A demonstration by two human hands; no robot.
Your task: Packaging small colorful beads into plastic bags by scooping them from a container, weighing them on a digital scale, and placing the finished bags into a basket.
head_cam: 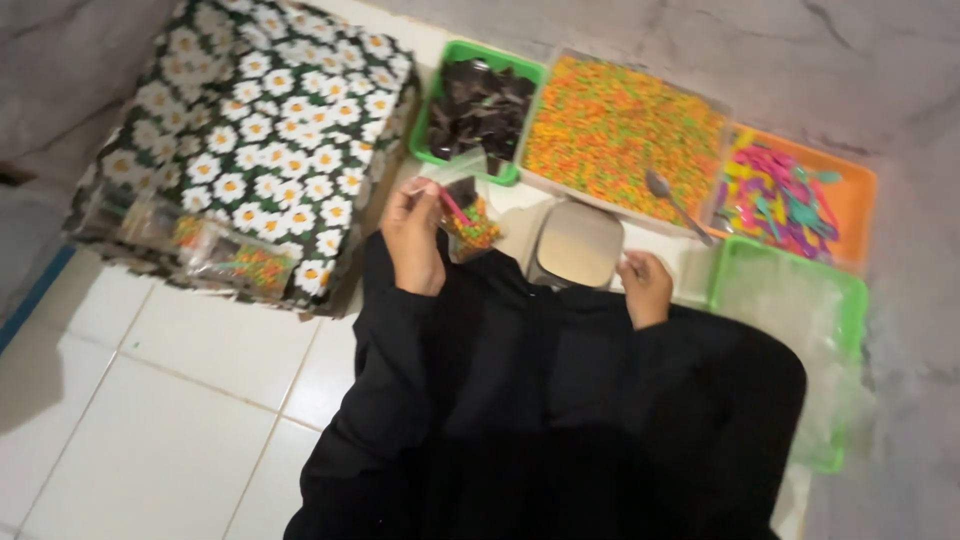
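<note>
Here I saw left hand point(413, 232) pinching half-filled clear bag point(466, 212); finished packs point(225, 252) far left; right hand point(645, 285) seemingly closed, empty; candy tray point(622, 132) still full.

At eleven o'clock from my lap sits a daisy-print box point(262, 110), with filled clear packets point(215, 250) lying along its near edge. At twelve, a green tray point(428, 110) holds dark pieces. At one, a clear tub point(625, 130) brims with orange-green sprinkles, a metal spoon point(672, 200) resting in it. At two, an orange tray point(858, 190) carries small coloured plastic spoons. White tiles point(160, 400) lie at eight.
</note>
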